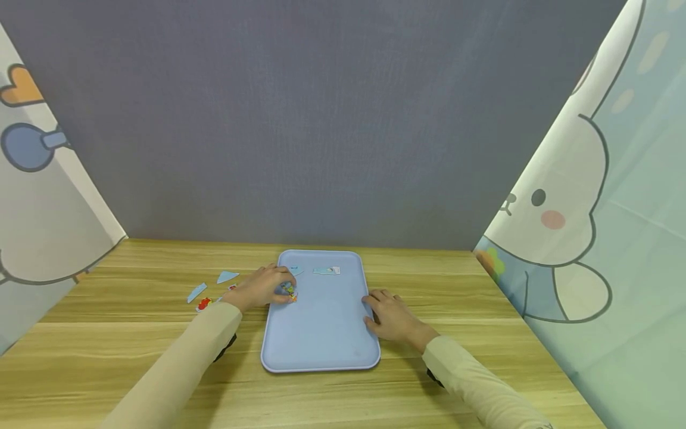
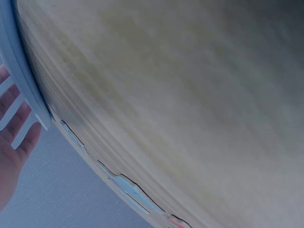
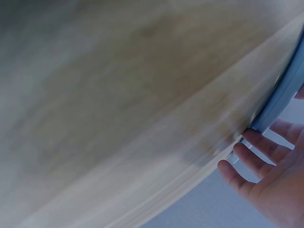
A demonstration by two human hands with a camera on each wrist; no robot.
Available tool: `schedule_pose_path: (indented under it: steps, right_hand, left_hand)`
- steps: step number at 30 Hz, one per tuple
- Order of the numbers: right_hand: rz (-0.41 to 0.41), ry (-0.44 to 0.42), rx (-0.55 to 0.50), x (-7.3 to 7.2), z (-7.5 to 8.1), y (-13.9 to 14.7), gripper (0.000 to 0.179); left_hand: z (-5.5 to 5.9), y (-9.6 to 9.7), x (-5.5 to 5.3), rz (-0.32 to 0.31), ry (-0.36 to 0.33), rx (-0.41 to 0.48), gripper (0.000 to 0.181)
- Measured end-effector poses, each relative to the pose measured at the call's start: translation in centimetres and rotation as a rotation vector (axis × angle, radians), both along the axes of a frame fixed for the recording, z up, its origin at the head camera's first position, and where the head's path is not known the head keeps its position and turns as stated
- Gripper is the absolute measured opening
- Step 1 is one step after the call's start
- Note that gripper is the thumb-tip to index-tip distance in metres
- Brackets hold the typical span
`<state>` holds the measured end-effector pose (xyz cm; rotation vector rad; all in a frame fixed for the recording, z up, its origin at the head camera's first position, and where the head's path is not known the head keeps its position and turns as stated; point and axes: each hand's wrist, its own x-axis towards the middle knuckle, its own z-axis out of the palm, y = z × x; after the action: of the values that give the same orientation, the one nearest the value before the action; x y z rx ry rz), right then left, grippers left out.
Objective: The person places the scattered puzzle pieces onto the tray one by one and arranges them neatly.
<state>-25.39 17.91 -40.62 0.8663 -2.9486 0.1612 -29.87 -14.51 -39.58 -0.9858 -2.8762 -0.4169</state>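
My left hand [image 1: 262, 287] reaches over the left rim of a pale blue tray [image 1: 321, 333]. Between its thumb and fingers lies a small colourful puzzle piece [image 1: 290, 290], in green, yellow and orange, gripped at its edges. Close to those fingertips, a light blue piece [image 1: 296, 271] lies in the tray, partly covered by the hand. Another pale blue strip-shaped piece [image 1: 326, 270] sits near the tray's far end. With loosely spread fingers, my right hand [image 1: 393, 316] rests on the tray's right rim. The left wrist view shows the left fingers [image 2: 18, 118] behind the rim, the held piece hidden.
Left of the tray, several loose pieces lie on the wooden table [image 1: 134, 357]: a blue triangular one [image 1: 227, 276], a blue strip [image 1: 196, 292] and a red-patterned one [image 1: 204, 304]. The left forearm partly covers others. A grey panel [image 1: 300, 131] rises behind the table.
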Motion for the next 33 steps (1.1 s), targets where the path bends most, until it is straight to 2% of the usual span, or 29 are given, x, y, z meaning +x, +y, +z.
schedule_pose_path:
  steps: [10,16,22,27,33]
  right_hand:
    - [-0.003,-0.002,0.003,0.1,0.0,0.0,0.045]
    - [-0.001,-0.004,-0.005,0.2,0.1,0.0,0.045]
    - [-0.01,-0.019,-0.002,0.1,0.2,0.0,0.046]
    - [-0.014,-0.03,0.005,0.0,0.3,0.0,0.047]
    - [-0.005,-0.031,0.001,-0.1,0.5,0.0,0.048]
  left_hand:
    - [0.2,-0.4,0.2,-0.02,0.037,0.019,0.035]
    - [0.4,-1.4,0.3,-0.008,0.053,0.081,0.039]
    - [0.5,-2.5,0.1,-0.002,0.1,0.081,0.038]
    - [0.7,-3.3,0.3,0.039,0.113,0.083,0.038]
    - [0.9,-4.1,0.7,0.13,0.076,0.075,0.039]
